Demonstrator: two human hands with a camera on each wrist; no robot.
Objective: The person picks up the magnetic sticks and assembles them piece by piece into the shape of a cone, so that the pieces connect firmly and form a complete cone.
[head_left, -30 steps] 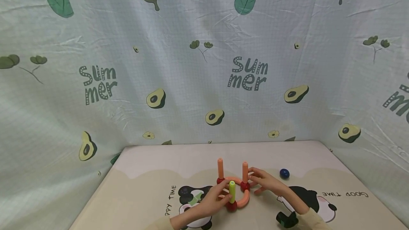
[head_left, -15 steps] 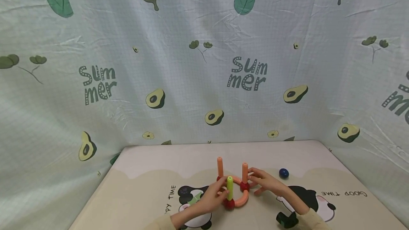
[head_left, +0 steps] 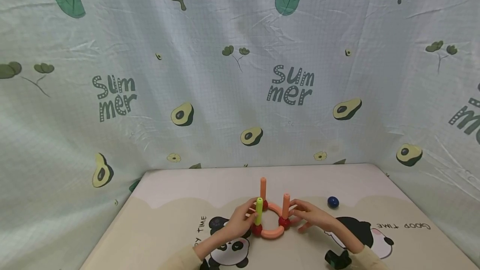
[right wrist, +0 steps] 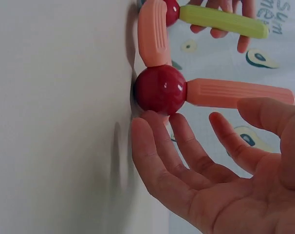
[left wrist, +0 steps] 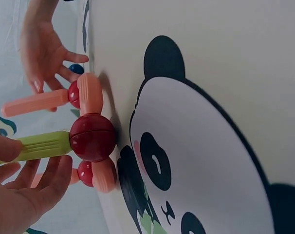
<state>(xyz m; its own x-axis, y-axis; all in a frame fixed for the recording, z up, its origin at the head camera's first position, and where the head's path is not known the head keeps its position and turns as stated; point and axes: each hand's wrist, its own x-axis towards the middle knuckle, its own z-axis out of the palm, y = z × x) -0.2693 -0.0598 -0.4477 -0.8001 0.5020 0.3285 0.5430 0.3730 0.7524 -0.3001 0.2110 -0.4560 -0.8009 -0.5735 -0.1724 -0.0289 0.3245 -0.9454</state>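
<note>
A toy frame of red balls and curved orange pieces (head_left: 273, 233) forms a ring on the table. Two straight orange rods (head_left: 263, 188) and one yellow-green rod (head_left: 259, 211) stand up from its red balls (left wrist: 93, 137). My left hand (head_left: 240, 220) pinches the yellow-green rod between thumb and fingers, at the ring's left side. On the other side, my right hand (head_left: 313, 216) has its fingers relaxed beside the right orange rod (right wrist: 240, 92) and its red ball (right wrist: 160, 90). Its fingertips lie close to that ball; I cannot tell if they touch.
A dark blue ball (head_left: 333, 202) lies behind the right hand. Near the right forearm is a dark green bent piece (head_left: 337, 258). The table mat (head_left: 165, 220) bears printed pandas, and a printed curtain (head_left: 217, 95) hangs behind and at both sides.
The ring has turned clockwise. My left hand has carried the yellow-green rod left and away from me, the far orange rod has shifted slightly right, and my right hand has barely moved.
</note>
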